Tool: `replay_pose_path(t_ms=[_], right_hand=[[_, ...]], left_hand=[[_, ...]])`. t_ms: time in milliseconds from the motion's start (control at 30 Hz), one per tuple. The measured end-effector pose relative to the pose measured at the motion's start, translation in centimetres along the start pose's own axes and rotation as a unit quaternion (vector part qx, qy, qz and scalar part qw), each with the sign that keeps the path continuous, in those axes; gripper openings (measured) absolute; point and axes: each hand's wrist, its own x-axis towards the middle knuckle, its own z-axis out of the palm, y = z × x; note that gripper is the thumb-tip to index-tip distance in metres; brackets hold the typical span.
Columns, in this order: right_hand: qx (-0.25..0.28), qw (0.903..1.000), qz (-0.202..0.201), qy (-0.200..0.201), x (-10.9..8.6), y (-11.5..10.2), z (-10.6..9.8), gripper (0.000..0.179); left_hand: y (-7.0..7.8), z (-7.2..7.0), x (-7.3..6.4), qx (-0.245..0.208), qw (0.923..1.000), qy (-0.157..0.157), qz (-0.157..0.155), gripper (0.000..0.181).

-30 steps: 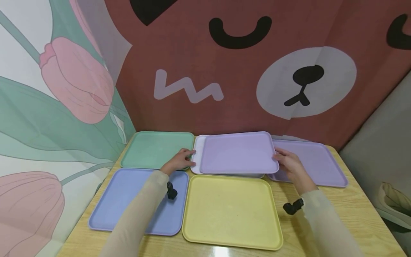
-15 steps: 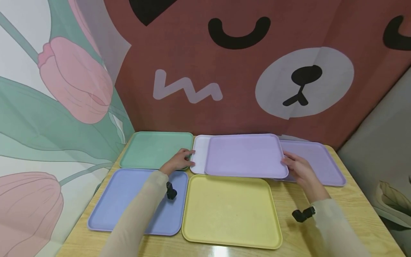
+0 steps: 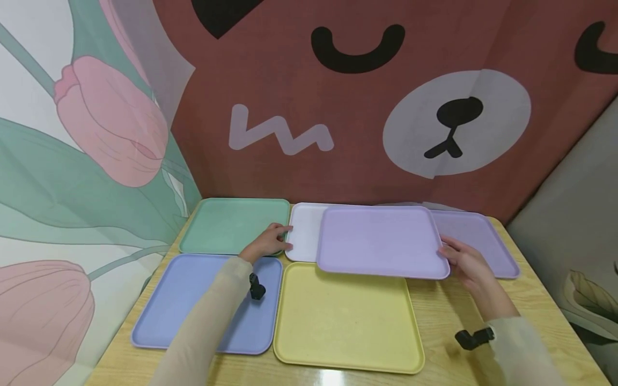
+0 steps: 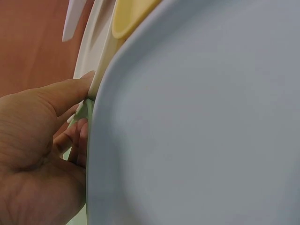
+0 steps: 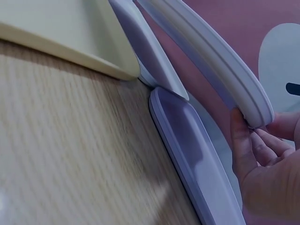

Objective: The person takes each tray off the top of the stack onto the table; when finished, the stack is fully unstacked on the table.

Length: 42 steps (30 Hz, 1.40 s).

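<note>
My right hand (image 3: 467, 262) pinches the right edge of a light purple tray (image 3: 379, 241), thumb on one side and fingers on the other. The right wrist view shows this lifted tray (image 5: 213, 58) tilted, with a gap between it and the trays below. It covers part of a white tray (image 3: 304, 233) and overlaps the back edge of the yellow tray (image 3: 347, 321) in the head view. My left hand (image 3: 267, 242) touches the white tray's left edge with thumb and index fingertips set apart. In the left wrist view, the thumb rests at the white tray's rim (image 4: 98, 61).
A green tray (image 3: 236, 222) lies back left, with a blue tray (image 3: 207, 300) in front of it under my left forearm. Another purple tray (image 3: 483, 241) lies back right on the wooden table (image 3: 545, 321). A printed cloth (image 3: 270, 177) hangs directly behind.
My right hand has moved right and toward me with the light purple tray, uncovering more of the white tray. The left hand has stayed at the white tray's edge.
</note>
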Motion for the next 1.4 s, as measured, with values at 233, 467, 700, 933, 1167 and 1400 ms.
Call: replay_pose_path(t_ms=[233,467,700,933,1167,1400], right_hand=[[0.020,0.9998,-0.006,-0.006,-1.7,0.1,-1.5,0.041],[0.038,0.9991,-0.013,-0.013,-3.4,0.4,-3.3,0.043],[0.034,0.9993,-0.005,-0.014,-5.1,0.6,-5.1,0.045],[0.038,0.9991,-0.007,-0.018,-6.9,0.8,-7.2,0.046],[0.041,0.9982,-0.013,-0.041,-8.6,1.2,-9.6,0.048],[0.035,0.9989,-0.002,-0.032,-10.1,1.6,-11.5,0.049]], left_hand=[[0.2,0.0,-0.2,-0.005,1.0000,0.000,0.005,0.066],[0.4,-0.1,-0.2,-0.008,1.0000,-0.003,0.004,0.066],[0.4,-0.2,0.1,-0.009,0.9999,-0.008,0.000,0.067],[0.5,-0.2,0.4,-0.005,1.0000,-0.007,0.000,0.067],[0.5,-0.2,0.4,-0.001,1.0000,-0.007,-0.001,0.067],[0.3,0.0,0.7,0.004,1.0000,-0.006,0.004,0.067]])
